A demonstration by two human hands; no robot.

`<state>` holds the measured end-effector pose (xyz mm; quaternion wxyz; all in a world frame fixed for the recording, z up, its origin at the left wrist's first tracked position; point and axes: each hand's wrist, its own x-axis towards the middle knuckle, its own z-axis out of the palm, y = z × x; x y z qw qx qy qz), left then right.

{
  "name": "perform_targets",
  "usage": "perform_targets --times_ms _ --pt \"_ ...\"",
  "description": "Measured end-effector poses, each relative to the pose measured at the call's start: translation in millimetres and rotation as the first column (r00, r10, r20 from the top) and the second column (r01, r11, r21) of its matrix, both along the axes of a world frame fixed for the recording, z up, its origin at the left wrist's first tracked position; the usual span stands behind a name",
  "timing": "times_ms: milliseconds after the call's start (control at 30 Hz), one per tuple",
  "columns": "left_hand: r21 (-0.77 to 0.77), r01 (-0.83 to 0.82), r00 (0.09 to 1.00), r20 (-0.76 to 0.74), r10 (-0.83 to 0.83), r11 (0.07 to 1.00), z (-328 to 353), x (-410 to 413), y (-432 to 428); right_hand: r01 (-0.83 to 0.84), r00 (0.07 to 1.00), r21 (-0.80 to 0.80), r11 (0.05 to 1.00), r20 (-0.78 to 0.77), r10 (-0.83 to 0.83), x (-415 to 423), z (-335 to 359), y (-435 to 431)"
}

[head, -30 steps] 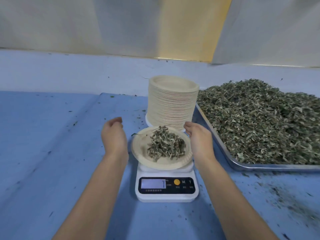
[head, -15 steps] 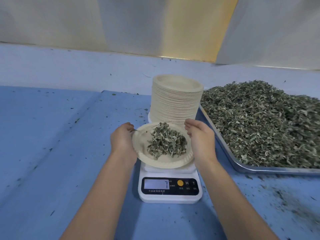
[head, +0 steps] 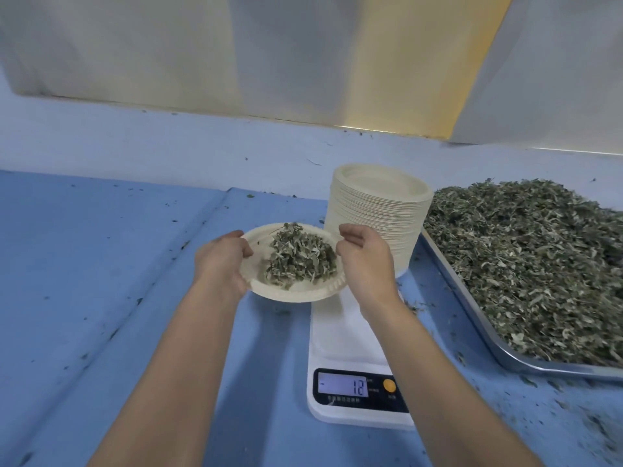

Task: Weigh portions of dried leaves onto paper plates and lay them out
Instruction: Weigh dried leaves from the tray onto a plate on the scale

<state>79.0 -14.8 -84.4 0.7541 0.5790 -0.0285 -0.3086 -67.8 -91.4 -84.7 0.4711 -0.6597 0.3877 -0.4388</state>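
Your paper plate [head: 296, 294] of dried leaves [head: 300, 261] has left the scale [head: 333, 335], toward 9 o'clock; your left hand [head: 224, 261] grips its rim, and your right hand [head: 365, 264] is curled at 3 o'clock, grip unclear.

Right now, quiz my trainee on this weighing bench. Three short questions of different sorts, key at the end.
1. True or false: the filled plate rests on the scale.
2. The stack of empty plates stands: A) left of the scale; B) behind the scale, beside the tray; C) inside the tray.
3. Fill in: the scale's display reads minus ___.
Key: 1 false, the left hand holds it left of the scale; 2 B; 3 12.
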Motion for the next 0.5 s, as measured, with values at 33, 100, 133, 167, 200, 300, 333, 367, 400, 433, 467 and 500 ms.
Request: perform_targets --times_ms 33,100,133,167,200,300,333,367,400,433,467,500 --pt "-0.01 -0.057 0.998 0.0 0.057 0.998 2 5 0 -0.012 1.0 0.009 1.0 -0.016 0.012 6 1 1" --pt "-0.03 -0.178 0.984 -0.001 0.178 0.984 6 16 -2 -0.039 0.998 0.027 0.999 -0.045 0.04 19 4 3" --pt "-0.037 -0.232 0.973 0.004 0.232 0.972 7 20 -4 -0.057 0.997 0.041 0.998 -0.057 0.059 26 5 4" --pt "-0.038 -0.281 0.959 0.008 0.282 0.959 7 25 -7 -0.074 0.995 0.068 0.995 -0.067 0.078 32 5 5" --pt "-0.031 -0.324 0.946 0.015 0.325 0.945 7 28 -10 -0.084 0.993 0.102 0.991 -0.078 0.092 38 5 5" --pt "-0.037 -0.415 0.91 0.004 0.415 0.909 5 36 -21 -0.089 0.981 0.218 0.972 -0.147 0.123 56 5 4" --pt "-0.046 -0.434 0.901 0.002 0.435 0.9 5 38 -24 -0.098 0.98 0.268 0.958 -0.141 0.139 63 6 5" --pt "-0.056 -0.446 0.895 0.005 0.447 0.893 3 40 -28 -0.128 0.981 0.334 0.934 -0.096 0.168 71 5 3" --pt "-0.059 -0.453 0.891 0.013 0.455 0.889 2 42 -32 -0.181 0.978 0.411 0.894 -0.021 0.208 78 3 2" --pt "-0.061 -0.458 0.888 0.021 0.46 0.887 -1 46 -35 -0.241 0.967 0.477 0.845 0.05 0.248 85 1 0" --pt "-0.07 -0.452 0.891 0.022 0.454 0.89 -3 51 -39 -0.28 0.958 0.526 0.803 0.097 0.27 91 0 -2" --pt "-0.079 -0.432 0.9 0.02 0.435 0.898 -7 57 -43 -0.292 0.955 0.561 0.774 0.13 0.266 96 -1 -6"
